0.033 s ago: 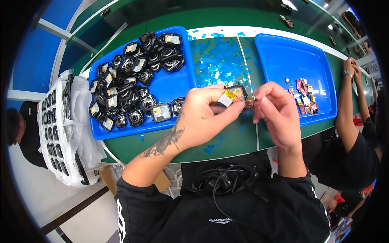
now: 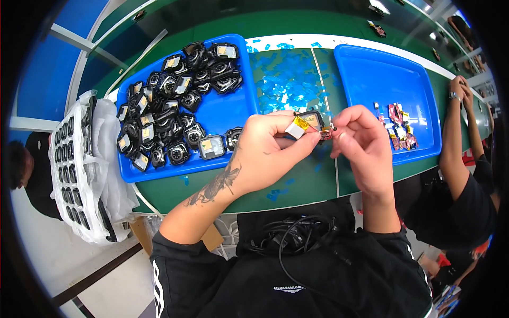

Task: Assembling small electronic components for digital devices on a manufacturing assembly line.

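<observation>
Left hand point(image 2: 265, 151) gripping a small black gadget point(image 2: 309, 121) with a silver battery, right hand point(image 2: 360, 140) pinching its red part point(image 2: 325, 135) (fingers narrow), both hovering over the green bench point(image 2: 297, 185), blue tray point(image 2: 225, 114) of gadgets at ten o'clock.

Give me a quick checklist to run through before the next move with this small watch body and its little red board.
1. Left hand grips the watch body: ok.
2. Right hand fingertips pinch at the red board: ok.
3. Silver cell attached to the body: cannot tell.
4. Left blue tray holds more watch bodies: ok.
5. Right blue tray has bare room beside the small red parts: ok.
</observation>
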Tool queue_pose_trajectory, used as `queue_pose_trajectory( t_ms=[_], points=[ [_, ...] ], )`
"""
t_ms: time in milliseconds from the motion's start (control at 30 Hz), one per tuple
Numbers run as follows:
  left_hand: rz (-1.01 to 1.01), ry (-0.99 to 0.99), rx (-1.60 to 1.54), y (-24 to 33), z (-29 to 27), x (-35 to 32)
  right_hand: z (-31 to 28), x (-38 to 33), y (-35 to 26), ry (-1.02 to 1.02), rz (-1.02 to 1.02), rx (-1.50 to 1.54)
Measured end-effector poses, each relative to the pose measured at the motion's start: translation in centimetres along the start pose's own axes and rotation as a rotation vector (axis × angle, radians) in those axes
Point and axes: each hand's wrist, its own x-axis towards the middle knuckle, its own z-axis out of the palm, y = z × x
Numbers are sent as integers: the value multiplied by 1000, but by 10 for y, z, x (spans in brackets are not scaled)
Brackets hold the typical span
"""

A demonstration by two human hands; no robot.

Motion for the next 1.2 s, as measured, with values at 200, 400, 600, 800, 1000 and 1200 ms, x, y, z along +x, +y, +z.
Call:
queue_pose_trajectory(
  t_ms=[200,400,600,800,1000,1200],
  points=[
    [-11,-67,-5,-6,-3,0,13,1,7,122,-242,-293],
    [46,-82,-82,0,-2,3,12,8,12,152,-296,-398],
    [148,-40,-17,-2,5,1,14,8,22,209,-367,-381],
    [182,-20,16,-2,7,-1,19,8,19,254,-358,-503],
    [115,-64,13,11,-5,-4,22,17,19,142,-268,-429],
    [202,-68,1266,49,-88,1,-16,106,-37,-23,-155,-678]
  ],
)
